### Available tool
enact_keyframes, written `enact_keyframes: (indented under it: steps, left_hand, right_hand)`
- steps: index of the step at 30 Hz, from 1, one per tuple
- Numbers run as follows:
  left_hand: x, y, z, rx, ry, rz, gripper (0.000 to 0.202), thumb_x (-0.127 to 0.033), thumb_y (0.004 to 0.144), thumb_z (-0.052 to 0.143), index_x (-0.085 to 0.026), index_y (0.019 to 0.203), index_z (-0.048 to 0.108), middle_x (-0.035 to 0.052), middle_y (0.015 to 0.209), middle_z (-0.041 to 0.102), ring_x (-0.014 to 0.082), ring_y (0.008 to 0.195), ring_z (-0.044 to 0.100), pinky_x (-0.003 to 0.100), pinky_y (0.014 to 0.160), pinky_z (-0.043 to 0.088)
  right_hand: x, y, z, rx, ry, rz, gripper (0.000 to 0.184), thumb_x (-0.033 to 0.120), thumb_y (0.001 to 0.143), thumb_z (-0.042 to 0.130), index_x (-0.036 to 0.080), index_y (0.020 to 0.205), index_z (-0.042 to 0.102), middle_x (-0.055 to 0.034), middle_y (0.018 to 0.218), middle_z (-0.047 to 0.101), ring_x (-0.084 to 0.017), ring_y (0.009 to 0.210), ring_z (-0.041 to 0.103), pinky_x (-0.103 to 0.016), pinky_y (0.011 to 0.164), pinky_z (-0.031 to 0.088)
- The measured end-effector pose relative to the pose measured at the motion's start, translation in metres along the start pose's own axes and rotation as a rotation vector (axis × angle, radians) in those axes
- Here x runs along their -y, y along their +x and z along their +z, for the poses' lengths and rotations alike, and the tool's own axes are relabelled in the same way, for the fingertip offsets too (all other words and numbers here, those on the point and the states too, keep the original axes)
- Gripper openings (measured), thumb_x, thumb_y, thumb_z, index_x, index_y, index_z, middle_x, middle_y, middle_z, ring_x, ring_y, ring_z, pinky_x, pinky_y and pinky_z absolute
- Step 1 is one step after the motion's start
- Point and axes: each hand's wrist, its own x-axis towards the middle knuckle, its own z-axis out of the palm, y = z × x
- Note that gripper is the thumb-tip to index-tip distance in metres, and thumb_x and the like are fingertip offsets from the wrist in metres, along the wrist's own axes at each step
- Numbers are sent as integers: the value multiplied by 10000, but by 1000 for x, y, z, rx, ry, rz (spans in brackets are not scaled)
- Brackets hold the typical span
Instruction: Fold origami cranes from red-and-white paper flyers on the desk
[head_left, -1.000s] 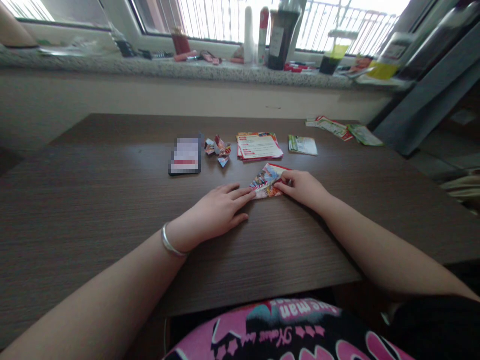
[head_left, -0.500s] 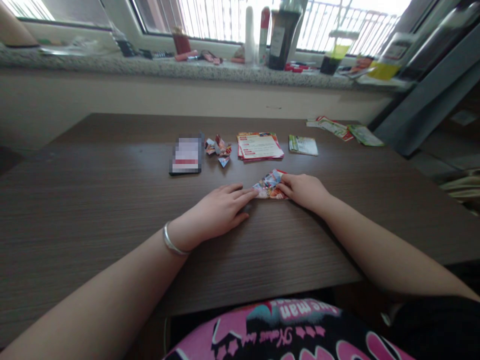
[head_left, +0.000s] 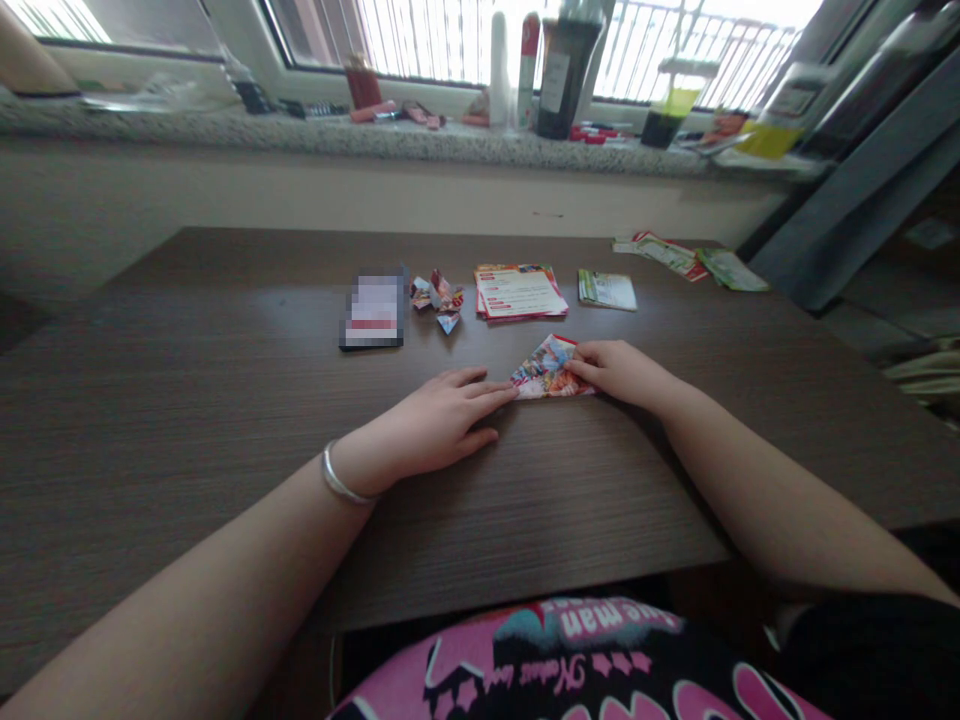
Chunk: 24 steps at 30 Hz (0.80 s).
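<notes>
A colourful printed sheet of paper [head_left: 546, 368], folded into a rough triangle, lies flat on the table between my two hands. My left hand [head_left: 442, 418], with a silver bangle at its wrist, is stretched out flat, its fingertips touching the paper's left corner. At the paper's right side, my right hand [head_left: 619, 372] has its thumb and bent fingers closed on the edge and hides that part. Just beyond the hands sits a folded paper piece [head_left: 439, 298] with points sticking up, printed in similar colours.
Behind the hands lie a pixelated phone-like object [head_left: 373, 310], a stack of printed cards [head_left: 520, 292] and a smaller green-and-white stack [head_left: 607, 291]. More printed papers [head_left: 671, 256] rest at the table's far right. Bottles and small items line the stone windowsill [head_left: 442, 143].
My right hand has slid a little to the right along the paper, and more of its printed face shows. My left hand has hardly moved.
</notes>
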Motion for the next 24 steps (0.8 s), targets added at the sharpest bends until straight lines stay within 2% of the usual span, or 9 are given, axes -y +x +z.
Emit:
enact_keyframes:
  steps: [3,5,8,11,15,18,24]
  left_hand:
    - [-2,0,1,-6,-9,8,571,-342,926,520,-278,1470,360,40,1488,449,264,1396,354,435,1125,323]
    - [-4,0,0,0,-13,4,570,-344,925,523,-274,1468,363,45,1487,449,272,1404,339,455,1129,313]
    - [-7,0,-2,11,-18,-4,580,-338,925,523,-268,1474,348,44,1490,446,282,1401,342,472,1127,315]
    - [-9,2,-3,14,-10,-4,584,-339,926,520,-259,1477,343,35,1498,434,293,1396,346,471,1132,312]
    - [-9,3,0,-8,-3,17,552,-322,939,497,-258,1469,357,28,1506,423,272,1397,349,437,1143,305]
    - [-10,4,4,-31,12,31,567,-343,940,496,-263,1479,340,34,1511,415,281,1399,344,455,1135,311]
    - [-9,5,9,6,45,40,623,-436,948,467,-257,1511,269,28,1557,327,321,1426,276,497,1156,247]
  right_hand:
    - [-6,0,-1,27,11,8,347,446,919,451,206,749,637,-18,714,656,-159,641,554,-270,594,368]
    - [-7,-1,-1,-18,-45,-2,311,433,909,470,206,779,638,-28,746,659,-170,671,562,-278,602,371]
    - [0,-4,-1,-221,-161,-60,249,404,894,509,195,875,644,-66,878,663,-203,797,578,-299,672,398]
    - [13,-9,0,-387,-276,-154,284,398,915,488,178,928,668,-108,959,667,-242,915,569,-343,794,406]
    - [31,-15,6,-363,-295,-319,280,391,928,487,208,972,695,-78,1027,703,-252,988,568,-394,929,357]
    - [40,-14,11,-312,-275,-378,305,383,950,455,208,951,705,-79,971,718,-241,1004,576,-404,992,315]
    - [37,-6,18,-202,-149,-362,236,346,916,509,186,876,677,-70,889,679,-196,857,589,-326,786,383]
